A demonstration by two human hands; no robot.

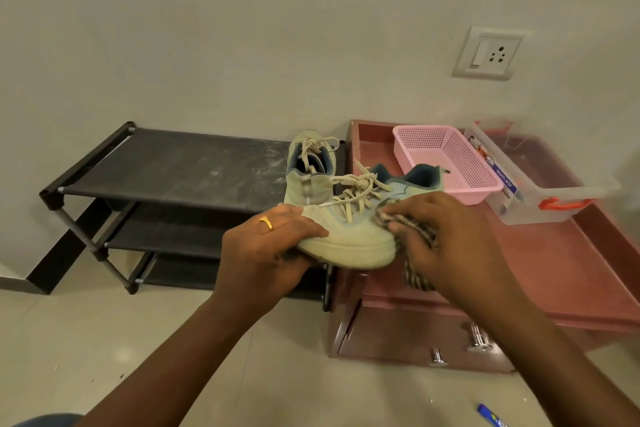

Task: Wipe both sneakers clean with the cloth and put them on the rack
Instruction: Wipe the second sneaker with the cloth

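Note:
A pale green sneaker (pixel 349 239) with cream laces is held in the air, toe towards me, with my left hand (pixel 266 246) gripping its left side and sole. My right hand (pixel 446 239) presses a striped cloth (pixel 419 267) against the shoe's right side, near the laces. The second sneaker (pixel 310 172) stands on the right end of the black rack's top shelf (pixel 173 166), heel towards me. The rack has three fabric shelves and a dusty top.
To the right stands a pinkish-brown cabinet (pixel 554 274) with drawer knobs; on it are a pink mesh basket (pixel 446 156) and a clear lidded box (pixel 533 184) with orange clips. A wall socket (pixel 490 54) is above. A blue wrapper (pixel 491 419) lies on the tiled floor.

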